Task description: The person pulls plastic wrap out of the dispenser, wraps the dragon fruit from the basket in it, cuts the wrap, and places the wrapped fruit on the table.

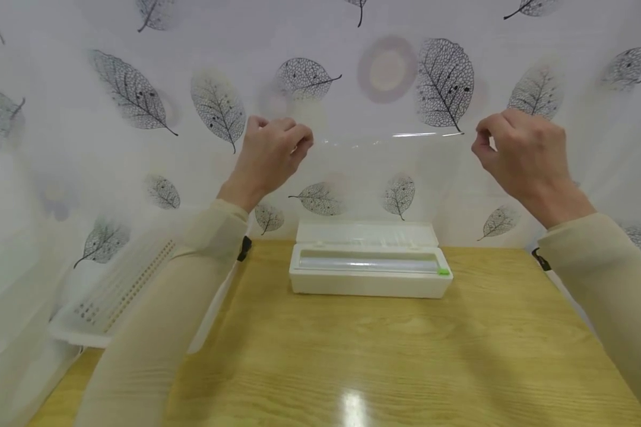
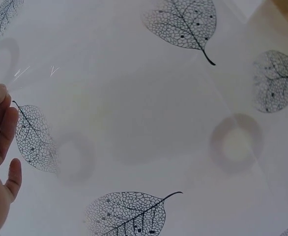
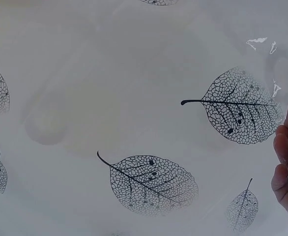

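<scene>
- Pinching the film (image 1: 413,134), the left hand (image 1: 275,148) is raised just above the middle of the head view, its thumb and fingers pressed together.
- The right hand (image 1: 531,151) pinches the film too, at the right of the frame and about level with the left hand.
- The film is clear and spans the gap between the hands, its upper edge showing as thin bright glints; how far it reaches down is hard to tell.
- In the left wrist view the hand is at the left edge, glints just beside the fingertips; in the right wrist view the hand is at the right edge, glints above it.
- A white box (image 1: 371,286) sits below the film, just below the frame's centre, its lid (image 1: 365,233) raised at the back.
- Inside lies a shiny roll (image 1: 368,264), with a small green piece (image 1: 443,271) at the box's right end.
- The box stands on a wooden table (image 1: 352,338).
- A white basket (image 1: 75,338) with rows of holes is at lower left, partly behind a beige sleeve (image 1: 133,344).
- A pale curtain (image 1: 320,29) printed with dark leaves fills the background.
</scene>
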